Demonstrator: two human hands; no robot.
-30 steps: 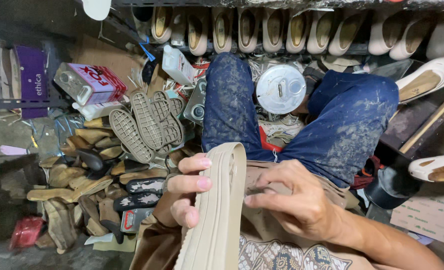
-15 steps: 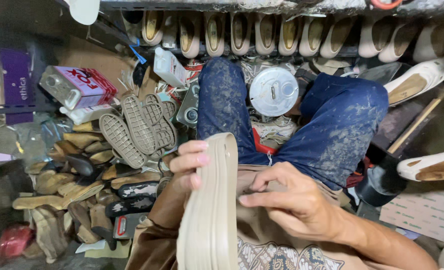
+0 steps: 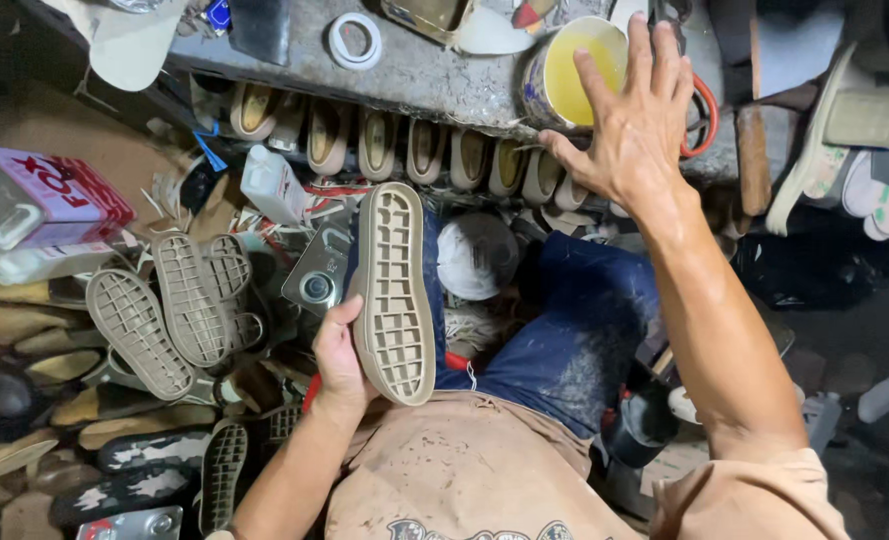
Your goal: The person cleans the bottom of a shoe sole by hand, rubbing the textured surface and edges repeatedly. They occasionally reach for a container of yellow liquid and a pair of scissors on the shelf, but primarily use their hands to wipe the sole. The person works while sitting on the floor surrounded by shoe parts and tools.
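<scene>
Tan rubber sole (image 3: 394,295), held tread-up in the left hand (image 3: 336,355), above the lap and short of the counter's (image 3: 434,80) near edge. Left grip is clamped on the sole's edge, thumb along one side. Right hand (image 3: 629,125) is spread wide, fingers apart, holding nothing, at the rim of a glue pot (image 3: 569,70) near the counter's front edge. The sole looks light, flexible and matte; its waffle tread should give friction, and the narrow waist seems the best hold. Similar soles (image 3: 169,305) lie stacked on the floor, and shoe uppers (image 3: 384,145) line the shelf beneath the counter.
</scene>
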